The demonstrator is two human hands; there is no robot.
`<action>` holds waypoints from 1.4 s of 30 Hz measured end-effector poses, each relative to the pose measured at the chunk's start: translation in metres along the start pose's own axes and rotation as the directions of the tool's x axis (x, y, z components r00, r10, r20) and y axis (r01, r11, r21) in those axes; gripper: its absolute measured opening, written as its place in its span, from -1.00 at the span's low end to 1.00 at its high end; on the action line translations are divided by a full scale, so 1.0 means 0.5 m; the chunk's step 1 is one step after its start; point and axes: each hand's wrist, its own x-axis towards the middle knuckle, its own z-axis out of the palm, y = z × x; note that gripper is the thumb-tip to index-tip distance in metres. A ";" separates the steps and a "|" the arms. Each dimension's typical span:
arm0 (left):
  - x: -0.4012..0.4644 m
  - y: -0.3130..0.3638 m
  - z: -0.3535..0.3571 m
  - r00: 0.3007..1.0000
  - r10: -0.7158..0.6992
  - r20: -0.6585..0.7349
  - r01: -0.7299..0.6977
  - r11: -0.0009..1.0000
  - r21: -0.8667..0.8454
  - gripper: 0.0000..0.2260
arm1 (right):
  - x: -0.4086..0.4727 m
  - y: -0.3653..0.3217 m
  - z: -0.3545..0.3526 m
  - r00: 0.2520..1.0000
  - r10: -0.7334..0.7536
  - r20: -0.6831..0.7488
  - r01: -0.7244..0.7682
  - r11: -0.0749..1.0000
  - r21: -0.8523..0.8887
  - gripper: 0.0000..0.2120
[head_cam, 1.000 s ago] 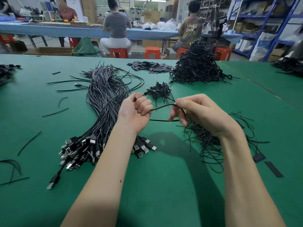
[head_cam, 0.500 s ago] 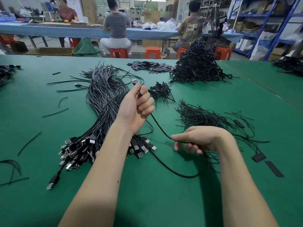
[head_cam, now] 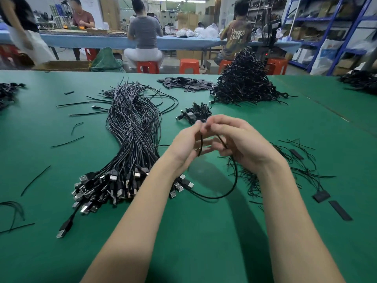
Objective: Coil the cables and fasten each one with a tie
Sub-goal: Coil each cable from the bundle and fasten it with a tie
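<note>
Both hands, left hand (head_cam: 186, 145) and right hand (head_cam: 237, 142), pinch one cable (head_cam: 234, 181); its slack loop below could spring loose.

I see both hands meet at centre: left hand (head_cam: 184, 145) and right hand (head_cam: 240, 142) pinch one black cable (head_cam: 234, 180), its loop sagging toward five o'clock above the green tabletop (head_cam: 204, 242).

Green-covered work table (head_cam: 61, 252) in the near scene, long blue-topped bench (head_cam: 183, 42) set across the far side, orange plastic stools (head_cam: 189, 66) placed beside it, blue metal shelving (head_cam: 334, 31) stacked with boxes at far right, stacked cardboard cartons (head_cam: 110, 13) at the back, ceiling strip lights (head_cam: 175, 0) lit overhead
</note>
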 end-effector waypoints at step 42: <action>-0.032 0.052 -0.045 0.941 -0.198 0.273 0.027 0.851 0.524 -0.54 | 0.011 0.023 -0.044 0.925 0.101 -0.366 -0.156 0.980 -0.124 -0.91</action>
